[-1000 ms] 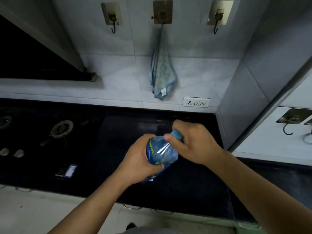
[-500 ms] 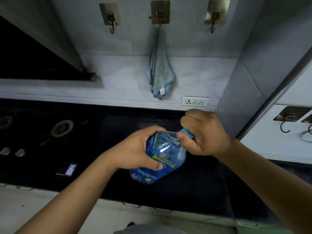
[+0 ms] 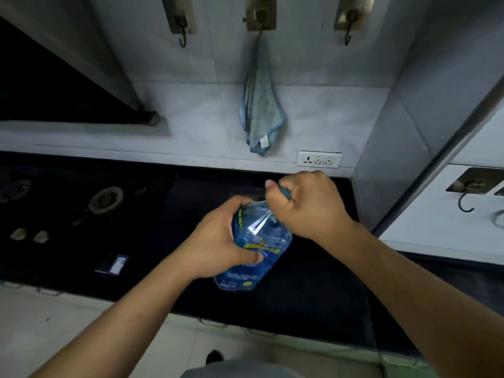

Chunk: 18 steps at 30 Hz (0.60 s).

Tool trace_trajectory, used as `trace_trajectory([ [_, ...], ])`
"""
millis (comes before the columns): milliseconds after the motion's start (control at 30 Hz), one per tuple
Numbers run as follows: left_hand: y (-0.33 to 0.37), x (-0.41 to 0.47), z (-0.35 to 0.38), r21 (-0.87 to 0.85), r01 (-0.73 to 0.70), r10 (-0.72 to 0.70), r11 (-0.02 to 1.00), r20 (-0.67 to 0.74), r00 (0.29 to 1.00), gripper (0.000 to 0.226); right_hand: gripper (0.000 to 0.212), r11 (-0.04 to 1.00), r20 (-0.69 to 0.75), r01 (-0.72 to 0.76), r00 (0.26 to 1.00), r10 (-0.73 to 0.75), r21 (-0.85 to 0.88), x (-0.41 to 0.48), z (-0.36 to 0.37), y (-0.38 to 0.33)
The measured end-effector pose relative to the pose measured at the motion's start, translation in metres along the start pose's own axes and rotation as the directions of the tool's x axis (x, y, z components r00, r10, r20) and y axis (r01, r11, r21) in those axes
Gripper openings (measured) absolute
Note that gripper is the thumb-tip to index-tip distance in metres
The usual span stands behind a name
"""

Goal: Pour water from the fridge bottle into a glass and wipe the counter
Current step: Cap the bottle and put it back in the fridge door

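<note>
Blue water bottle [image 3: 259,241] held tilted in the air above the dark table [image 3: 313,296], not resting on it. Left hand [image 3: 218,241] wrapped around the body, fingers [image 3: 255,258] closed on the label; right hand [image 3: 308,205] closed over the blue cap [image 3: 285,190], likely twisting it open. Risk of a spill: thin plastic squeezed hard with the cap loose could push water out over the table. No glass in view, so pouring too early would wet the surface. Phone [image 3: 111,264] lying to the left near the stove burner [image 3: 105,199], near enough for splashes to matter. Cloth [image 3: 261,115] hanging on the wall hook [image 3: 260,20] behind, ready for wiping.
</note>
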<state>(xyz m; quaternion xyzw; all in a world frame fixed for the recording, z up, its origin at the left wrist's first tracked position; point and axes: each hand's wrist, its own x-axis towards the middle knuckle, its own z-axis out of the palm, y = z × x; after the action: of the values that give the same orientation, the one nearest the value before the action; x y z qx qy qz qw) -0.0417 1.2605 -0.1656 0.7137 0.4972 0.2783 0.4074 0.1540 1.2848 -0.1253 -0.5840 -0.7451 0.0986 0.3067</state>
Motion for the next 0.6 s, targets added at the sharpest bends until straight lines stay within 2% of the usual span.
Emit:
trace_trajectory([
  [33,-0.003,-0.003,0.004,0.001,0.017,-0.017,1.0,-0.044,0.999,0.075,0.057,0.998,0.005,-0.044,0.999,0.044,-0.05,0.003,0.007,-0.001],
  [100,-0.01,-0.01,0.01,0.008,0.044,-0.042,0.999,-0.149,0.988,0.074,0.059,0.998,-0.01,-0.057,0.998,0.057,0.025,0.004,0.02,-0.002],
  [133,-0.012,-0.015,0.009,0.013,0.056,-0.053,0.998,-0.2,0.978,0.075,0.06,0.985,-0.006,-0.061,0.998,0.063,0.159,0.003,0.029,-0.001],
  [167,-0.015,-0.02,0.007,0.001,0.066,-0.064,0.998,-0.245,0.967,0.076,0.059,0.928,0.028,-0.106,0.994,0.103,0.357,-0.001,0.041,-0.001],
  [200,-0.018,-0.025,0.003,-0.031,0.07,-0.076,0.997,-0.283,0.956,0.077,0.056,0.789,0.114,-0.213,0.977,0.181,0.576,-0.006,0.051,-0.003],
  [233,-0.022,-0.031,-0.005,-0.079,0.075,-0.097,0.994,-0.326,0.94,0.077,0.057,0.57,0.276,-0.369,0.929,0.246,0.734,-0.011,0.064,-0.005],
  [267,-0.026,-0.038,-0.014,-0.136,0.076,-0.122,0.988,-0.369,0.922,0.077,0.063,0.336,0.455,-0.525,0.849,0.267,0.782,-0.016,0.078,-0.006],
  [300,-0.029,-0.047,-0.024,-0.193,0.075,-0.149,0.978,-0.406,0.902,0.077,0.071,0.153,0.604,-0.647,0.757,0.251,0.747,-0.023,0.094,-0.008],
  [333,-0.032,-0.057,-0.034,-0.24,0.07,-0.172,0.968,-0.436,0.883,0.077,0.08,0.026,0.714,-0.736,0.664,0.224,0.676,-0.03,0.109,-0.012],
  [400,-0.036,-0.078,-0.054,-0.312,0.059,-0.213,0.948,-0.487,0.847,0.075,0.089,-0.15,0.854,-0.842,0.499,0.147,0.518,-0.045,0.134,-0.026],
  [467,-0.04,-0.104,-0.075,-0.342,0.06,-0.253,0.938,-0.556,0.792,0.074,0.092,-0.236,0.916,-0.887,0.397,0.05,0.398,-0.056,0.155,-0.051],
  [533,-0.043,-0.132,-0.093,-0.348,0.075,-0.285,0.934,-0.603,0.745,0.074,0.093,-0.281,0.933,-0.9,0.357,-0.04,0.333,-0.063,0.17,-0.083],
  [600,-0.049,-0.166,-0.112,-0.351,0.103,-0.32,0.931,-0.644,0.694,0.076,0.091,-0.256,0.939,-0.919,0.332,-0.09,0.301,-0.067,0.183,-0.121],
])
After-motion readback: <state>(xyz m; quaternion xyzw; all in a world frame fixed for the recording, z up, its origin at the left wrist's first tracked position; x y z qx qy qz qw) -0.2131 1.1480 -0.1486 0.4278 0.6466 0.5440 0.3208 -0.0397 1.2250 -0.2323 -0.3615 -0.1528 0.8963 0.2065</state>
